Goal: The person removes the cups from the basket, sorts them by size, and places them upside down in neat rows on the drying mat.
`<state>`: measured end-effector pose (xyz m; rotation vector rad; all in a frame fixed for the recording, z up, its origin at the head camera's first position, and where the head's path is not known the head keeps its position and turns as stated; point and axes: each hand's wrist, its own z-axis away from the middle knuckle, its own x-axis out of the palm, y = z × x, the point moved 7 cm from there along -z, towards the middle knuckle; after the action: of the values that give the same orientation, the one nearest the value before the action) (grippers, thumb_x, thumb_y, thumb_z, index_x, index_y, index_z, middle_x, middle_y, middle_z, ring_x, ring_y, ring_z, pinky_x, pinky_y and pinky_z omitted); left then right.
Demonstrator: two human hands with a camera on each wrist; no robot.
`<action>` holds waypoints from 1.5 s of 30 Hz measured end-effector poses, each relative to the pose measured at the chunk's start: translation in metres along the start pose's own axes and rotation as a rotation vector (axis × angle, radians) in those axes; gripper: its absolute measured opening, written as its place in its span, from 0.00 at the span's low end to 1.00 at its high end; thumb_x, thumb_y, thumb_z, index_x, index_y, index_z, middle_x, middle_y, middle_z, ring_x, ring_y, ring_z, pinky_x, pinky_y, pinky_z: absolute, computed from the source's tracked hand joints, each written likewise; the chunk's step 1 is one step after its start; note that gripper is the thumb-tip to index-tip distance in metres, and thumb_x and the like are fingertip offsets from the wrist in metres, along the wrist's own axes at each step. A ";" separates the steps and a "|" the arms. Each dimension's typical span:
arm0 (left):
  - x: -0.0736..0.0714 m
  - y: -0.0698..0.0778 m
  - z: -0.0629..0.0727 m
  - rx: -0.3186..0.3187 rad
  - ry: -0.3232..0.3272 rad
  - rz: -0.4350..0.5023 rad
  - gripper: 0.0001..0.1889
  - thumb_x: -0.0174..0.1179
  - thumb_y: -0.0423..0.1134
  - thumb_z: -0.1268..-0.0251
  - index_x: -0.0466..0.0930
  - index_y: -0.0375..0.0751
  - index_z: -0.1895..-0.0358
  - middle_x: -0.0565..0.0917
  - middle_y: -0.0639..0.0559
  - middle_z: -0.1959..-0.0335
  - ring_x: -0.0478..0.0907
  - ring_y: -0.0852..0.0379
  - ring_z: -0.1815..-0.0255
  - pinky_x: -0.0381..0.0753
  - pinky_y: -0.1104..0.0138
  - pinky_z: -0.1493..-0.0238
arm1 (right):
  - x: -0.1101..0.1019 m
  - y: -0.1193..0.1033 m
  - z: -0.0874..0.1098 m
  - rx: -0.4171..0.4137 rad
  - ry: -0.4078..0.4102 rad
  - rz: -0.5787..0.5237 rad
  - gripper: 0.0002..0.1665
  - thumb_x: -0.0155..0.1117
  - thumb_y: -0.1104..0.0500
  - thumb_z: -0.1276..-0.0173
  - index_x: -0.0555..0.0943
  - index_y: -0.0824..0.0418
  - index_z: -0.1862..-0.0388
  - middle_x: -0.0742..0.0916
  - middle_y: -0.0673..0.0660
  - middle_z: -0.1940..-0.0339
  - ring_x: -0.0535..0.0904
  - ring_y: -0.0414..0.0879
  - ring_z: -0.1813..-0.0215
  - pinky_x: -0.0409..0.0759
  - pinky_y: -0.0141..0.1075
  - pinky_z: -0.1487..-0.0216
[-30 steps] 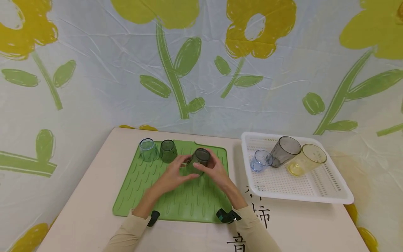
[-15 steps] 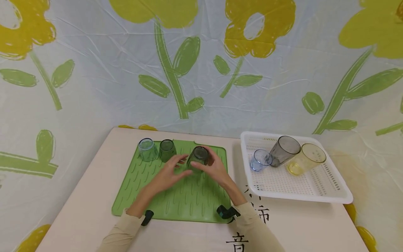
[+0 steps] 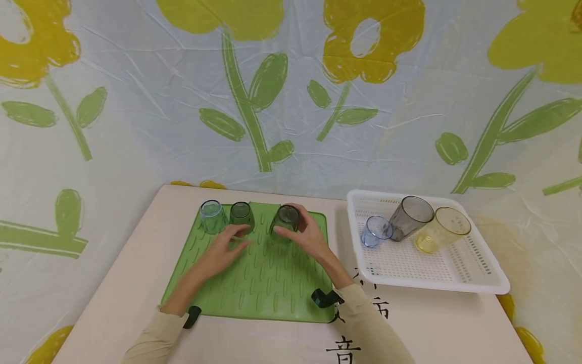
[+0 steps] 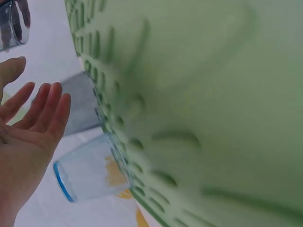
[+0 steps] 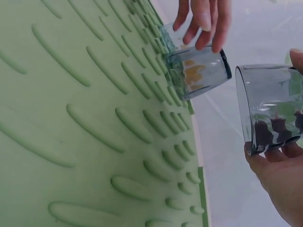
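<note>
My right hand [image 3: 313, 238] holds a smoky grey glass [image 3: 286, 217] upside down between thumb and fingers. In the right wrist view, the glass's rim is apart from the green drying mat [image 3: 254, 288]. My left hand [image 3: 218, 256], fingers loosely extended and holding nothing, is near a second grey glass [image 3: 240, 211]. That glass is upside down on the mat's back part; fingertips overlap its lower edge in the head view, but the left wrist view leaves contact unclear. Left of it a blue-rimmed glass [image 3: 213, 218] stands upside down on the mat.
At the right, a white perforated basket [image 3: 441, 287] contains a small blue glass [image 3: 376, 232], a tall grey glass [image 3: 413, 217] and a yellow glass [image 3: 443, 230]. A flower-printed cloth [image 3: 295, 101] hangs behind the table.
My left hand has come away from the held glass, moving left and down toward the second grey glass. The right hand still holds its glass, now slightly farther back.
</note>
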<state>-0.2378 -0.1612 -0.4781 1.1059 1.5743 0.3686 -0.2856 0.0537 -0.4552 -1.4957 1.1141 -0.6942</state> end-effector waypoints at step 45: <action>-0.068 -0.076 0.056 -0.183 0.110 -0.295 0.20 0.64 0.29 0.29 0.76 0.23 0.37 0.75 0.23 0.41 0.67 0.25 0.38 0.69 0.34 0.39 | 0.019 0.054 -0.039 0.087 0.013 0.132 0.39 0.71 0.62 0.30 0.67 0.57 0.23 0.79 0.63 0.36 0.78 0.56 0.41 0.78 0.50 0.42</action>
<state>-0.2263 -0.2724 -0.5115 0.7110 1.7346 0.3705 -0.3277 0.0225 -0.5005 -1.3330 1.1668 -0.6531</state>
